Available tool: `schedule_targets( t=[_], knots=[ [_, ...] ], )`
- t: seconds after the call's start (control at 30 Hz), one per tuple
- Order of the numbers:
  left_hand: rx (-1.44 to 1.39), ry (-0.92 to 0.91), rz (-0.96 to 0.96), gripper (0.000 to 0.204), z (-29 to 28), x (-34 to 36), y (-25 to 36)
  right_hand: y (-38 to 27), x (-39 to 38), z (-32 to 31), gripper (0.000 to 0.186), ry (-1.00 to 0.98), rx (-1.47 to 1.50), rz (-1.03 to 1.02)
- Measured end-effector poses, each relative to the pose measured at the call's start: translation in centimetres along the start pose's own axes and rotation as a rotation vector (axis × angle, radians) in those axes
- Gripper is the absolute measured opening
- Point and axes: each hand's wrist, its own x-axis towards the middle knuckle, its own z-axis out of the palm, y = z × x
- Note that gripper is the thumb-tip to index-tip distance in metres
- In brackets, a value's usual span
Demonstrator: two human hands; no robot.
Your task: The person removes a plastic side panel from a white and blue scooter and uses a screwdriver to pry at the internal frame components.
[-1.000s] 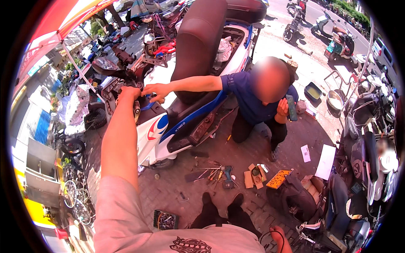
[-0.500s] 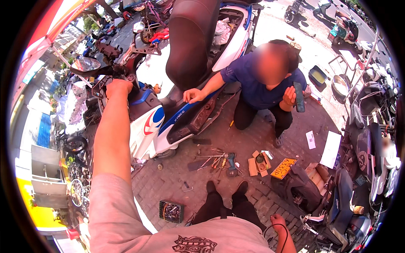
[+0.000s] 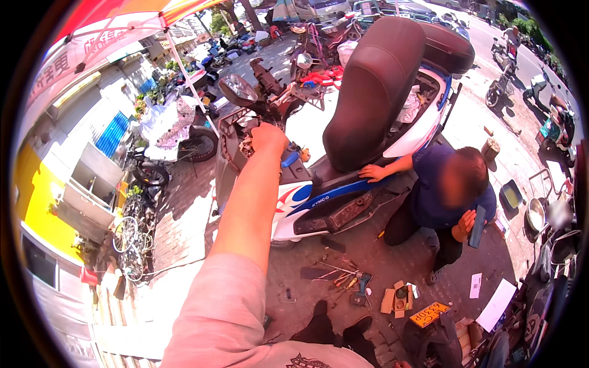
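Observation:
My left arm reaches far forward. My left hand (image 3: 268, 138) is closed at the front of a white and blue scooter (image 3: 300, 197), on its handlebar; the fingertips are hidden behind the hand. A round-cornered mirror (image 3: 238, 90) stands just beyond it. The scooter's long dark seat (image 3: 374, 80) is tipped up, baring a compartment with crumpled pale cloth (image 3: 410, 107). Only a sliver of my right hand (image 3: 402, 365) shows at the lower edge, its fingers cut off from view.
A co-worker in dark blue (image 3: 451, 184) squats right of the scooter, one hand on its side, the other holding a dark phone (image 3: 477, 227). On the paving lie a power drill (image 3: 361, 291), several hand tools, an opened cardboard box (image 3: 388, 300) and a yellow plate (image 3: 431, 314).
My view has swung left, so the scooter sits further right in the picture. My left hand stays at the handlebar. My right hand, earlier closed near a dark cable, has nearly left view.

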Motion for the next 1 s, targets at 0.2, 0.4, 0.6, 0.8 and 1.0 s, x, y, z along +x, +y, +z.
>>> schedule_targets(
  t=[0.2, 0.4, 0.6, 0.8, 1.0],
  knots=[
    [-0.127, 0.016, -0.017, 0.067, -0.4, -0.1, 0.1, 2.2, 1.4, -0.2, 0.051, -0.06, 0.34, 0.04],
    [-0.17, -0.007, -0.044, 0.072, 0.7, 0.9, 1.5, 0.9, 1.5, -0.5, 0.047, 0.035, 0.214, -0.022],
    [-0.096, 0.097, -0.126, 0.043, 1.8, 2.1, 0.3, -4.5, 0.0, -2.1, 0.047, 0.01, 0.022, -0.026],
    [-0.07, 0.111, -0.097, 0.041, 0.6, 0.1, 0.9, -1.5, 0.2, -0.4, 0.052, 0.032, 0.057, -0.033],
    [-0.082, 0.147, -0.137, 0.042, 1.9, 2.3, 0.5, 1.7, 1.3, 1.4, 0.052, 0.005, 0.036, -0.032]
  ],
)
